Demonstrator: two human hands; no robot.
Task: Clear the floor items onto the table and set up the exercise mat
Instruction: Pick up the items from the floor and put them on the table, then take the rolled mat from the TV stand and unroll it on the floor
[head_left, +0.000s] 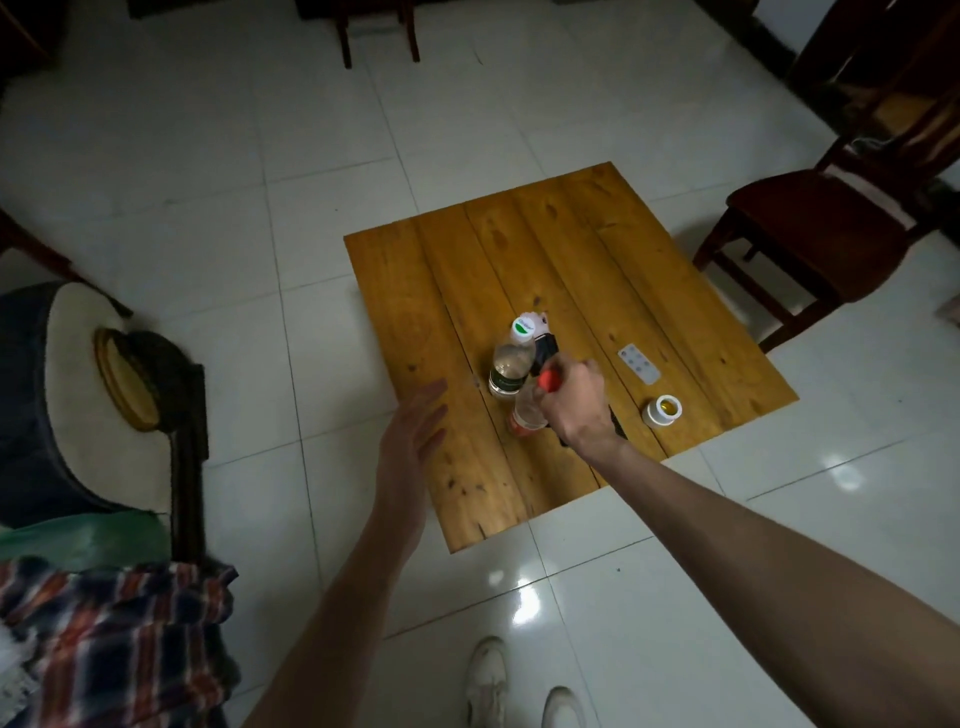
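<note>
Crowding the near half of the table (415, 291) were two bottles, one green-capped (511, 364), and one red-capped (530, 410) clamped at its neck by the right hand (574, 400). The left hand (410, 441) hovered flat and empty. One remote (639, 365) and one small jar (661, 410) sat rightward; the far half lay bare.

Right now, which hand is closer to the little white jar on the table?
The right hand. It grips the red-capped bottle just left of the white jar. The left hand hovers open at the table's left edge, beyond both bottles.
</note>
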